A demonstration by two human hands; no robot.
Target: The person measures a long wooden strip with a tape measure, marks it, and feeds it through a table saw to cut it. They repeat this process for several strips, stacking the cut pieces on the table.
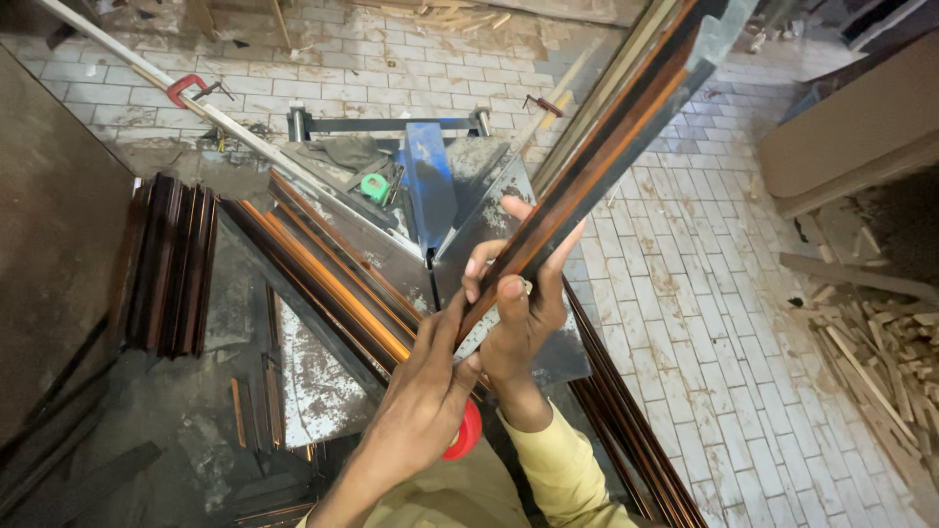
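A long dark brown moulding strip [597,156] with an orange stripe runs from the picture's middle up to the top right. My right hand [528,303], in a yellow sleeve, grips its near end with fingers wrapped over it. My left hand [430,391] reaches up beside it and pinches the same near end from the left. Both hands hover over a worn metal cutting table [489,210] with a V-shaped fence. Several similar strips [333,284] lie on the left arm of the V.
A stack of dark strips [171,264] rests at the left. A blue machine part [430,181] and a green tape measure [375,186] sit behind the table. A red round object [468,435] shows under my wrists. Wood offcuts [871,352] litter the tiled floor at right.
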